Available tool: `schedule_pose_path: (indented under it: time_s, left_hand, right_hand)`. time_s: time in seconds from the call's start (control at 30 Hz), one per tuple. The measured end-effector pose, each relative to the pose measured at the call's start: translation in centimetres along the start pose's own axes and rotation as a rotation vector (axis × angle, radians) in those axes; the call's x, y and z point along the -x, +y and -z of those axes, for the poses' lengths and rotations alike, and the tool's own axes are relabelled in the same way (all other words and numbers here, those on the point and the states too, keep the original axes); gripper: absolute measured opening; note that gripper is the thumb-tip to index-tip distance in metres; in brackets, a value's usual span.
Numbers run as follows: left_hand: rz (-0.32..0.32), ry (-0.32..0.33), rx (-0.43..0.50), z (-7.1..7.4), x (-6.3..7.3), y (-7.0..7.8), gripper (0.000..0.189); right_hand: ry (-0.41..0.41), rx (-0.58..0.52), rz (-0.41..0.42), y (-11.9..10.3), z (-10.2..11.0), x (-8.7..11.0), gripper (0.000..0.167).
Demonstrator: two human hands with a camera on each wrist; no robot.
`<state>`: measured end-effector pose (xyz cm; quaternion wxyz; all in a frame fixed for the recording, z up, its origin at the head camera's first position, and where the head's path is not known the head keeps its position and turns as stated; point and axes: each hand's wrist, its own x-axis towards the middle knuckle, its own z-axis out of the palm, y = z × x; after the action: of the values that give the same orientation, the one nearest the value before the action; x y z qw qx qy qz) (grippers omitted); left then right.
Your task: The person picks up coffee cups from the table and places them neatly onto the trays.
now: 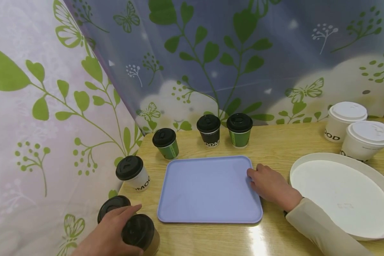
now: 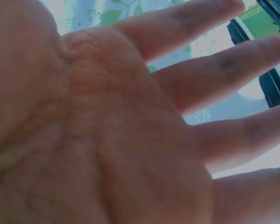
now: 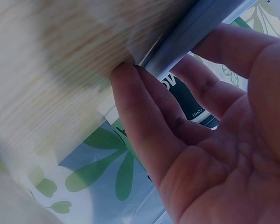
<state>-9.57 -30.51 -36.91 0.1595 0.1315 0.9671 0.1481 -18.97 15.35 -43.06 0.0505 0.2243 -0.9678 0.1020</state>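
Observation:
A lavender rectangular tray [image 1: 209, 190] lies on the wooden table. My right hand [image 1: 268, 185] pinches its right edge; in the right wrist view, the thumb and fingers of that hand [image 3: 214, 154] meet the tray's rim [image 3: 191, 35]. At lower left, my left hand [image 1: 107, 233] spreads its thumb and fingers beside a black-lidded cup [image 1: 139, 231]. Another black-lidded cup [image 1: 113, 203] is partly hidden behind that hand. In the left wrist view, the left hand's palm [image 2: 130, 130] faces the camera with straight, separated fingers; contact with a cup cannot be made out.
Around the tray stand a white cup [image 1: 137, 177], green cups [image 1: 170, 151] [image 1: 240, 137] and a black cup [image 1: 210, 137], all black-lidded. To the right are a round white tray [image 1: 342, 199] and two white-lidded cups [image 1: 334, 128] [image 1: 358, 145]. Patterned cloth [image 1: 192, 71] hangs behind.

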Motion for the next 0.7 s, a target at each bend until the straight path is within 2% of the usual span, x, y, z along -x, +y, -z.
schedule_pose_path:
  time_s: [0.1,0.2,0.27,0.33,0.43,0.53,0.57,0.63,0.7]
  left_hand:
    - [0.014,-0.005,-0.028,-0.5,-0.3,-0.8,0.107]
    - [0.09,-0.055,-0.016,-0.7,-0.7,-1.1,0.107]
    - [0.116,-0.049,-0.013,-2.1,-1.6,-3.3,0.111]
    - [0.1,-0.021,-0.024,-3.0,-1.9,-4.6,0.113]
    - [0.087,0.011,-0.068,-2.9,-1.6,-4.1,0.113]
    - [0.091,0.006,-0.105,-0.2,0.2,0.7,0.105]
    - [0.09,-0.003,-0.111,0.5,0.5,1.9,0.103]
    - [0.089,0.002,-0.117,0.7,0.6,2.2,0.103]
    - [0.1,-0.008,-0.121,0.0,0.3,1.1,0.107]
  right_hand:
    - [-0.007,-0.003,-0.005,0.0,0.0,0.0,0.008]
    - [-0.007,-0.004,-0.005,0.0,-0.1,0.0,0.009]
    - [-0.003,-0.004,-0.004,0.0,-0.1,0.0,0.008]
    - [0.001,-0.003,-0.002,0.1,-0.1,0.0,0.008]
    - [0.001,-0.005,-0.001,0.1,-0.1,0.0,0.008]
    - [-0.001,-0.004,0.001,0.1,0.0,0.0,0.008]
    - [-0.002,-0.005,0.001,0.1,0.0,0.0,0.008]
    - [-0.002,-0.003,0.001,0.1,0.0,0.0,0.009]
    - [0.002,-0.002,0.002,0.1,-0.1,0.0,0.008]
